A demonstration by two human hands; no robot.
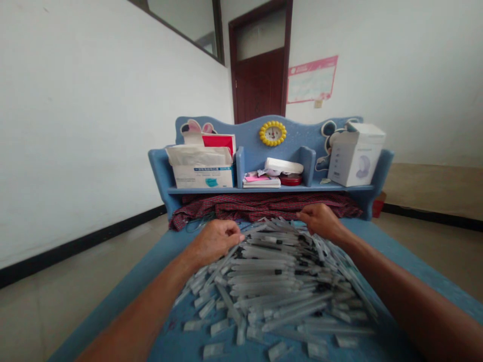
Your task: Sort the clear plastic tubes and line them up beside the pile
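Note:
A large heap of translucent pen barrels (260, 276), some with black parts, covers the middle of the blue desk (124, 301). Loose clear pen caps (213, 350) are scattered along its near and left sides. My left hand (219, 239) is at the heap's upper left edge, fingers curled and thumb pressed toward them. Over the far right end of the pens, my right hand (320, 219) is closed in a pinch, its fingertips pointing left. Whatever either hand holds is hidden or too small to make out.
A crumpled checked cloth (256, 206) lies behind the pens, under the desk's shelf (211, 191). On the shelf stand a mask box (204, 171), a stack of papers (262, 182), a red round case (290, 179) and a white box (354, 156). A yellow flower clock (272, 133) is above.

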